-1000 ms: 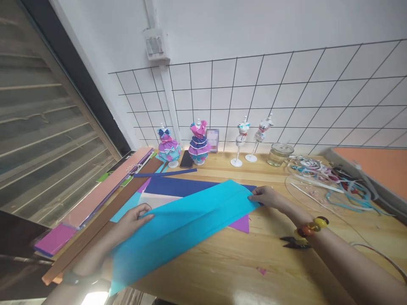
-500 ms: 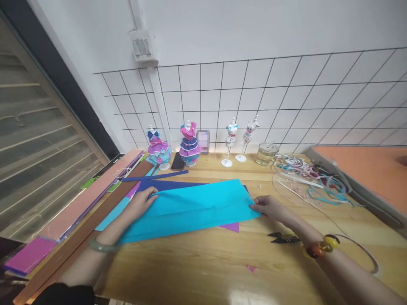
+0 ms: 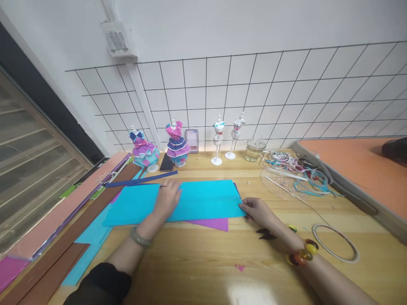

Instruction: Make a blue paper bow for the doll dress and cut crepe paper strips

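Note:
A long folded sheet of cyan paper (image 3: 203, 202) lies flat on the wooden table (image 3: 203, 262), over a purple sheet (image 3: 213, 223). My left hand (image 3: 167, 199) rests palm down on the middle of the cyan paper, fingers stretched out towards its far edge. At the sheet's right end my right hand (image 3: 256, 210) pinches the near corner between thumb and fingers. A green bangle is on my left wrist and a beaded bracelet (image 3: 302, 253) on my right.
Small black snips (image 3: 266, 234) lie beside my right wrist. Long paper packs (image 3: 60, 241) lie at the left. Dress-form figurines (image 3: 175, 143), a phone (image 3: 167, 162) and a glass jar (image 3: 254, 150) line the back edge. Ribbons (image 3: 295, 173), a tape ring (image 3: 335, 248) and an orange board (image 3: 362, 169) lie right.
The cyan sheet came down from a tilted lift to lie flat. My left hand slid from its left end to its middle and flattened. My right hand kept the right corner.

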Demonstrator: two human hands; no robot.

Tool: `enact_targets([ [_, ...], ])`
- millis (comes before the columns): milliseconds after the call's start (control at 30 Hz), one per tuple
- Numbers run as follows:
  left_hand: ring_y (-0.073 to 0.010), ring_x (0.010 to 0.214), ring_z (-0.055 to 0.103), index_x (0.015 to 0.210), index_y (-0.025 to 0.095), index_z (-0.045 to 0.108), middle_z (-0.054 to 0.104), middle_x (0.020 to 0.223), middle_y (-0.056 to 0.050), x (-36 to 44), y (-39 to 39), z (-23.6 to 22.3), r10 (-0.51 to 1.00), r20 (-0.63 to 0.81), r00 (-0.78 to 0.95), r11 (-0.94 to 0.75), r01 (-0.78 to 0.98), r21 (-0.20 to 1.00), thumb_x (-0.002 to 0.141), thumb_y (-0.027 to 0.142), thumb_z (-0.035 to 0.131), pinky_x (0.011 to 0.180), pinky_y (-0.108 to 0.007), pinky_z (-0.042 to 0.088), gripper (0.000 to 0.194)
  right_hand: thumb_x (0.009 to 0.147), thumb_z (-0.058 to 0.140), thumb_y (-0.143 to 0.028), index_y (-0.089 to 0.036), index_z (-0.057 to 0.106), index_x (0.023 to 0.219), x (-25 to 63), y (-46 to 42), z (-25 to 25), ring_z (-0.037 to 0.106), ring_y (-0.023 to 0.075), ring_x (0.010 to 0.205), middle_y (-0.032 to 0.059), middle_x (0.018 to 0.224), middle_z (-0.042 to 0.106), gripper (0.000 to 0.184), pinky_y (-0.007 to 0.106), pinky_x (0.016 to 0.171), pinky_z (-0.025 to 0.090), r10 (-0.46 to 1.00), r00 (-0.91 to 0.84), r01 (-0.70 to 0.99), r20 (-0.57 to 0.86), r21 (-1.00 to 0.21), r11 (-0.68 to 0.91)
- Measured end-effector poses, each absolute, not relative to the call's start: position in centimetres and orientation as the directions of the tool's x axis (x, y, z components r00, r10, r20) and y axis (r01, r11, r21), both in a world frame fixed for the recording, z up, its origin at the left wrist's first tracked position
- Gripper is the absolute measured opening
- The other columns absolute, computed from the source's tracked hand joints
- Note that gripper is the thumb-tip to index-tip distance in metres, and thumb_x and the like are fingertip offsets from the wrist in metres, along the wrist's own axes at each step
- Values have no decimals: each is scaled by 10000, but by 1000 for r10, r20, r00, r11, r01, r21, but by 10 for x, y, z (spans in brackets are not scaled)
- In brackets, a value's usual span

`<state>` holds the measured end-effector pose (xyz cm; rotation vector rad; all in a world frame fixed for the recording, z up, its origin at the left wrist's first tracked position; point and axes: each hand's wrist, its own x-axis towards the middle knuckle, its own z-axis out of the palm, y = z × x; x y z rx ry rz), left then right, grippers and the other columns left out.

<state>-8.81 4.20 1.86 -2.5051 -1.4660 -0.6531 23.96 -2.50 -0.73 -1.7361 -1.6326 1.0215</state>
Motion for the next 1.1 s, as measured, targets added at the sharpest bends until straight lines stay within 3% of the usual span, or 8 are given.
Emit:
enact_targets([
  [100,-199,947,516,1031,185,574,600,962,-68,-32,18,10,673,326,664,-727,674,126,903,278,401,824,-341,431,235,778,454,-442,-153,608,824,258,-35,-2,525,119,449,7,567,623,330,234,458,403,990,-10,599,-144,-793,-110],
  [233,-181,886,519,983,199,588,584,891,-46,14,2,0,601,229,766,-799,582,153,893,316,433,769,-305,435,214,788,492,-435,-186,612,1044,294,-65,14,632,189,684,69,858,695,377,290,613,485,995,4,674,-100,-735,-77],
  [367,-181,859,509,929,207,594,558,872,-38,36,7,-5,587,218,780,-809,578,109,891,345,428,747,-302,423,220,847,458,-368,-268,637,1052,319,-100,10,604,223,1000,51,1111,649,290,346,851,488,972,-209,867,104,-440,234],
  [467,-188,874,504,953,209,587,543,879,-41,47,13,-7,617,210,758,-786,609,108,859,389,475,706,-285,426,232,860,429,-254,-241,614,1115,325,-113,-12,578,212,1062,75,1162,621,315,341,883,494,902,-353,874,250,-256,413],
  [600,-211,901,493,1002,203,567,530,899,-51,54,15,-10,636,220,740,-768,633,92,809,454,518,697,-298,436,321,842,412,-146,-198,558,1197,329,-119,-35,506,235,1153,99,1208,588,387,424,964,432,853,-444,860,274,-138,491],
  [700,-223,908,485,1011,195,558,524,905,-60,55,14,-11,629,234,741,-773,629,86,786,486,527,719,-319,437,370,842,420,-151,-183,518,1243,333,-122,-36,453,252,1202,109,1257,549,414,462,998,389,853,-465,858,237,-118,500],
  [833,-234,914,476,1014,183,553,520,915,-71,53,13,-11,646,256,719,-759,639,120,757,519,535,723,-332,437,424,869,385,-181,-210,505,1256,336,-123,-28,449,234,1207,100,1271,538,407,418,973,422,867,-456,858,200,-160,488],
  [1100,-244,941,461,1054,188,583,544,909,-70,52,17,-16,677,257,690,-736,626,258,748,546,538,802,-356,408,473,895,346,-313,-219,541,1159,330,-104,-8,608,215,933,99,1030,644,342,352,789,491,963,-238,886,125,-378,268],
])
